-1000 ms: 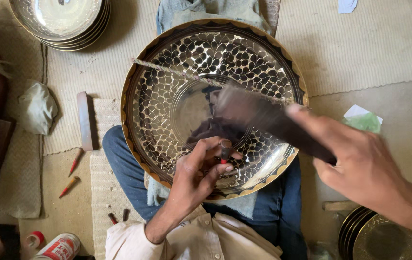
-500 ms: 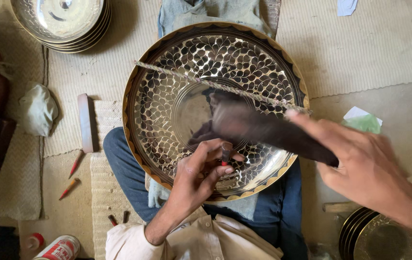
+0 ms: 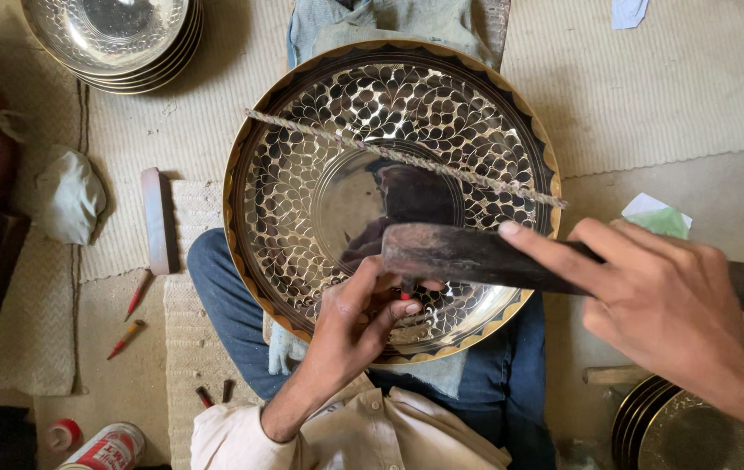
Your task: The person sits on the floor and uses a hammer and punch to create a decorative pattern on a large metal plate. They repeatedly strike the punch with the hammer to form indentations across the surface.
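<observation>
Left hand: your left hand pinched a small punch against the brass tray.
Right hand: your right hand gripped the dark hammer.

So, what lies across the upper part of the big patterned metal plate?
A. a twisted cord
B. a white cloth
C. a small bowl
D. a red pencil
A: a thin twisted cord stretches slantwise across the plate, from its upper left rim to its right rim.
</observation>
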